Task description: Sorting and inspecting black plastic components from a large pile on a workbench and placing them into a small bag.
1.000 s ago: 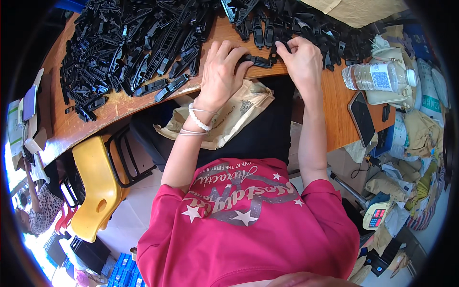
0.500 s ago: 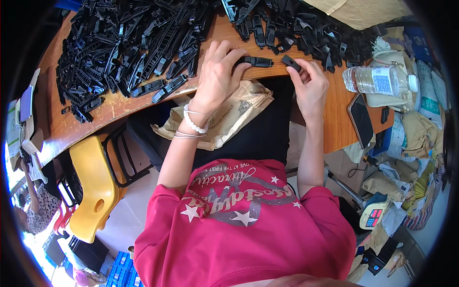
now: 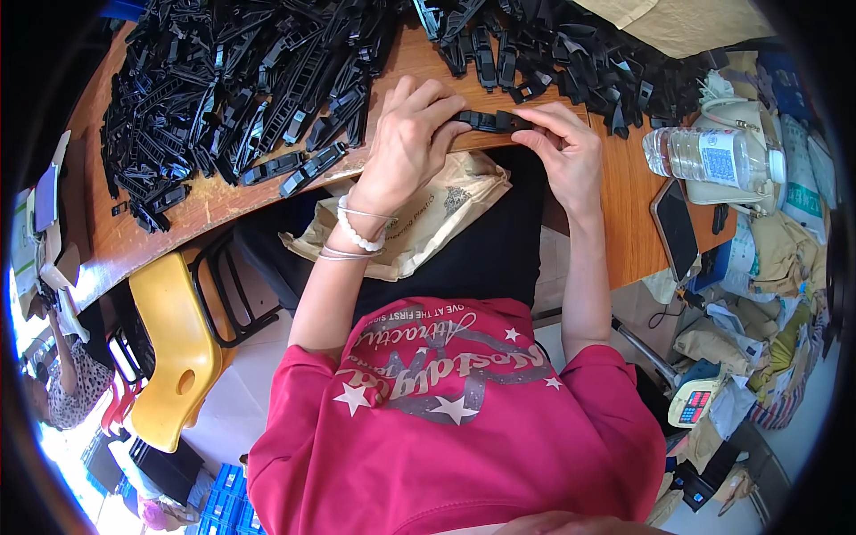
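One wooden table (image 3: 629, 227); two hands (image 3: 410, 129) (image 3: 567, 156), both pinched on black pieces (image 3: 480, 120) (image 3: 509, 121) (two, one apiece)

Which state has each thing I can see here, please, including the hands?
Left hand: closed on the long black part.
Right hand: pinching the small black piece.
Long black part: gripped at its left end.
Small black piece: against the long black part's right end; whether joined, cannot tell.
Black parts pile: heaped loosely.
Clear bottle: cap on.
Phone: unlit dark face showing.
Paper bag: creased.
Yellow chair: unoccupied.
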Demonstrator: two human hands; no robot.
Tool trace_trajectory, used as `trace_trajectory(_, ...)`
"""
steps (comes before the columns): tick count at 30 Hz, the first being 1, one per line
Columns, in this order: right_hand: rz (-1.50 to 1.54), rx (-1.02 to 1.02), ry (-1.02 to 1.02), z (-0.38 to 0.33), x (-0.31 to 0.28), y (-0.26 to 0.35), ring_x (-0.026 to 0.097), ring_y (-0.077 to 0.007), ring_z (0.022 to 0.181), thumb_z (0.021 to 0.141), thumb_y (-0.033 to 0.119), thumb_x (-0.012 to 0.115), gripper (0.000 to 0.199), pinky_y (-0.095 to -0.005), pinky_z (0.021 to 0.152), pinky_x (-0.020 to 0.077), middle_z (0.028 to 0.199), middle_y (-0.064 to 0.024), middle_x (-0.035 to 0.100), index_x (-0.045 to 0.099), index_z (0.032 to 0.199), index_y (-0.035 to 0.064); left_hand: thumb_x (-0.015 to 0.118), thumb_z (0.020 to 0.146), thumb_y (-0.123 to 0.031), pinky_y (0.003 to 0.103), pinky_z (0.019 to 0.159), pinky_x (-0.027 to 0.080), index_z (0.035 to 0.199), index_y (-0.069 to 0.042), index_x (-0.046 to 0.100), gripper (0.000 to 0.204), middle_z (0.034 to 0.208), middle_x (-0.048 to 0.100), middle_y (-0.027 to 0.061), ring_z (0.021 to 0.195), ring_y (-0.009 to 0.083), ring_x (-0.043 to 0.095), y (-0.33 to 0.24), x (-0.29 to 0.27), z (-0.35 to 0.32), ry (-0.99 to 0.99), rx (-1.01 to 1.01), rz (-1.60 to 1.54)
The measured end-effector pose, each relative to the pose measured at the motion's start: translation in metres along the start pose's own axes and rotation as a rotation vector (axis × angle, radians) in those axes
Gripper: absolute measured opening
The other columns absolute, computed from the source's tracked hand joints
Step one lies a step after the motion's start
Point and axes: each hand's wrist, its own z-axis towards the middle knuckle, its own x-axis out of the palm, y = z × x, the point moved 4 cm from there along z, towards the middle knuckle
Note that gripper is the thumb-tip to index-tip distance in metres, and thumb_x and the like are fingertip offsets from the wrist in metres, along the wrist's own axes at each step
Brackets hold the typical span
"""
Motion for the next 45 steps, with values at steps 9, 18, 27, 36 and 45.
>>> trace_trajectory(9,-0.046,-0.136,-0.017,-0.005,0.021,0.011,0.061,-0.0186,0.082,0.073,-0.004,0.075,0.026,-0.027,0.07,0.0492,0.089,-0.0065,0.061,0.072,0.098,-0.0013,0.075,0.076,-0.01,0.038,0.081,0.046,0.098,0.0,0.068,0.025,0.093,0.062,0.0102,0.089,0.0292,0.055,-0.01,-0.006,-0.003,0.017,0.07,-0.01)
trace_trajectory(18,-0.482,-0.256,-0.394,0.004,0.012,0.008,0.061,-0.0281,0.082,0.079,-0.004,0.067,0.014,-0.0375,0.072,0.0493,0.091,-0.0103,0.059,0.068,0.092,0.0004,0.064,0.085,-0.004,0.039,0.068,0.051,0.111,-0.001,0.065,0.026,0.088,0.059,0.0123,0.077,0.0321,0.061,-0.012,0.008,0.033,-0.099,0.073,0.174)
trace_trajectory(27,-0.324,-0.288,-0.186,0.002,0.004,0.004,0.059,-0.0302,0.092,0.08,-0.003,0.067,0.012,-0.0382,0.081,0.0474,0.103,-0.0121,0.061,0.06,0.09,-0.001,0.07,0.083,-0.013,0.038,0.068,0.051,0.094,-0.003,0.061,0.018,0.087,0.057,0.0109,0.079,0.0292,0.061,-0.023,0.013,0.019,-0.063,0.09,0.239)
trace_trajectory(36,0.208,0.125,-0.185,-0.006,-0.001,-0.002,0.056,-0.0081,0.074,0.103,0.015,0.047,0.024,-0.0219,0.063,0.0471,0.089,-0.0026,0.062,0.061,0.118,0.0034,0.076,0.078,-0.013,0.036,0.069,0.05,0.088,-0.002,0.068,0.017,0.086,0.062,0.0102,0.079,0.0305,0.063,-0.008,-0.008,-0.003,-0.052,-0.248,0.21)
trace_trajectory(45,-0.111,-0.088,0.087,0.003,0.01,0.008,0.058,-0.0136,0.072,0.083,-0.001,0.07,0.023,-0.0246,0.062,0.0463,0.086,-0.0059,0.06,0.069,0.106,-0.0022,0.073,0.076,-0.003,0.038,0.074,0.048,0.097,0.001,0.067,0.022,0.091,0.06,0.0106,0.084,0.0296,0.054,-0.008,-0.011,-0.009,0.0,0.007,0.083)
